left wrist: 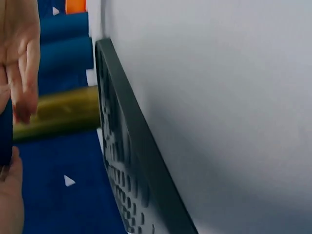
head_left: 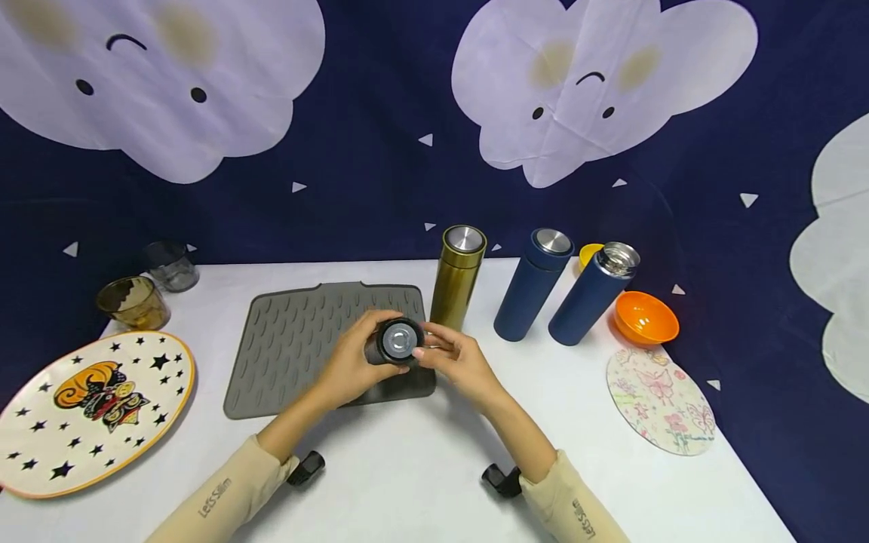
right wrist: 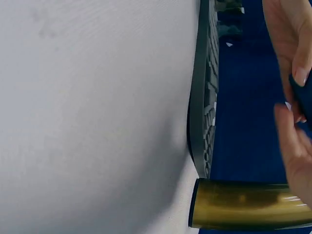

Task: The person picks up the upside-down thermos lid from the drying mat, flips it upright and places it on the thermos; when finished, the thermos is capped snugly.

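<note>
A dark bottle lid (head_left: 400, 339) is held above the grey ridged mat, its round inner side with a pale disc facing up. My left hand (head_left: 360, 358) grips the lid from its left side, thumb and fingers around the wall. Close on the other side is my right hand (head_left: 462, 362), thumb tip at the rim and fingers loosely extended. In the left wrist view, the lid (left wrist: 6, 131) looks navy and is partly cut off. One navy bottle (head_left: 591, 298) stands uncapped at the right, its steel mouth showing. Beyond the right hand stands a gold bottle (head_left: 458, 279) with its lid on.
The grey mat (head_left: 285, 354) lies beneath the hands. A second navy bottle (head_left: 532, 286), capped, stands beside the uncapped one. An orange bowl (head_left: 645, 320), a yellow bowl (head_left: 589, 253) and a floral round board (head_left: 658, 403) are rightward. Leftward are a star-patterned plate (head_left: 156, 377) and two glasses (head_left: 152, 309).
</note>
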A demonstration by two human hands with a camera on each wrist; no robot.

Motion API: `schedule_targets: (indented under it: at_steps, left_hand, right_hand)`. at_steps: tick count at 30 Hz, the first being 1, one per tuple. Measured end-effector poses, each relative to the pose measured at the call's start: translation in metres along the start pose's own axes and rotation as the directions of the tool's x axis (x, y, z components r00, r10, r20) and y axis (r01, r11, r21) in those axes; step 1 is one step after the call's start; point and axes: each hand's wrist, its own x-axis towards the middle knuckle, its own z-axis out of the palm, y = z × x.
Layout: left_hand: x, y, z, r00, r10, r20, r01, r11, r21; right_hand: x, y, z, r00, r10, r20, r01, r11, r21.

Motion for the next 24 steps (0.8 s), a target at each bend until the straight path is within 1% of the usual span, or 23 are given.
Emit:
schedule_targets:
  at_steps: [1,3,4,5,6,7,8,9,10,11,12,13,14,15,16,17,18,19,20,21,22,24]
  left_hand:
    - [-0.003,0.004,0.001,1.000,0.023,-0.011,-0.023,1.000,0.007]
    - [-0.008,0.008,0.003,0.998,0.066,-0.024,-0.065,0.997,0.031]
    - [-0.010,0.010,0.003,0.997,0.076,-0.021,-0.075,0.996,0.038]
    - [-0.013,0.011,0.003,0.997,0.071,-0.008,-0.071,0.997,0.037]
    - [-0.015,0.013,0.002,0.999,0.052,0.008,-0.052,0.998,0.022]
    - [-0.017,0.014,0.000,0.999,0.019,0.025,-0.019,1.000,-0.010]
    - [-0.018,0.015,-0.002,0.999,-0.018,0.046,0.020,0.998,-0.052]
    - [-0.019,0.016,-0.004,0.996,-0.057,0.068,0.064,0.993,-0.099]
    - [-0.019,0.018,-0.007,0.991,-0.099,0.094,0.113,0.980,-0.162]
    - [-0.018,0.019,-0.010,0.983,-0.138,0.117,0.162,0.961,-0.223]
    - [-0.017,0.020,-0.013,0.976,-0.167,0.140,0.201,0.936,-0.288]
    - [-0.015,0.021,-0.015,0.969,-0.184,0.164,0.231,0.910,-0.345]
    - [-0.013,0.022,-0.018,0.962,-0.196,0.191,0.257,0.886,-0.386]
    - [-0.011,0.023,-0.020,0.954,-0.202,0.221,0.280,0.863,-0.420]
    - [-0.010,0.025,-0.021,0.945,-0.207,0.252,0.304,0.840,-0.450]
    - [-0.009,0.026,-0.022,0.938,-0.210,0.277,0.322,0.825,-0.465]
    - [-0.008,0.028,-0.023,0.931,-0.209,0.300,0.336,0.813,-0.476]
    - [-0.008,0.029,-0.024,0.927,-0.207,0.313,0.343,0.808,-0.479]
    - [-0.008,0.030,-0.024,0.925,-0.201,0.323,0.343,0.808,-0.479]
    - [-0.009,0.031,-0.025,0.925,-0.191,0.328,0.336,0.814,-0.474]
    - [-0.010,0.031,-0.024,0.929,-0.179,0.324,0.321,0.826,-0.464]
    - [-0.012,0.032,-0.024,0.942,-0.156,0.297,0.277,0.861,-0.426]
  right_hand:
    - [-0.001,-0.001,-0.001,0.999,0.007,0.036,-0.008,0.999,0.039]
    - [-0.002,-0.002,-0.001,0.997,0.003,0.082,-0.011,0.995,0.098]
    - [-0.003,-0.002,-0.001,0.996,-0.005,0.089,-0.005,0.994,0.108]
    - [-0.004,-0.003,0.000,0.996,-0.018,0.083,0.010,0.995,0.097]
    - [-0.005,-0.003,0.001,0.997,-0.047,0.068,0.043,0.997,0.067]
    - [-0.007,-0.003,0.001,0.995,-0.090,0.045,0.090,0.996,0.013]
    - [-0.009,-0.004,0.002,0.988,-0.151,0.030,0.152,0.987,-0.059]
    - [-0.010,-0.004,0.003,0.973,-0.230,0.022,0.230,0.962,-0.145]
    - [-0.012,-0.005,0.004,0.947,-0.321,0.024,0.317,0.916,-0.246]
    - [-0.014,-0.006,0.005,0.906,-0.422,0.038,0.407,0.843,-0.352]
    - [-0.015,-0.007,0.006,0.851,-0.520,0.067,0.493,0.748,-0.444]
    - [-0.016,-0.008,0.006,0.789,-0.604,0.109,0.564,0.644,-0.516]
    - [-0.017,-0.009,0.007,0.723,-0.672,0.161,0.625,0.536,-0.568]
    - [-0.018,-0.010,0.008,0.659,-0.723,0.207,0.667,0.436,-0.604]
    - [-0.018,-0.011,0.008,0.602,-0.759,0.248,0.697,0.349,-0.627]
    - [-0.019,-0.011,0.009,0.555,-0.783,0.282,0.717,0.279,-0.638]
    - [-0.019,-0.010,0.009,0.518,-0.797,0.310,0.732,0.225,-0.644]
    - [-0.019,-0.010,0.010,0.491,-0.805,0.331,0.737,0.182,-0.651]
    - [-0.020,-0.010,0.010,0.469,-0.813,0.346,0.739,0.147,-0.657]
    - [-0.020,-0.010,0.011,0.452,-0.818,0.355,0.740,0.122,-0.662]
    - [-0.020,-0.009,0.011,0.438,-0.822,0.364,0.741,0.100,-0.664]
    - [-0.021,-0.009,0.012,0.416,-0.825,0.382,0.739,0.062,-0.670]
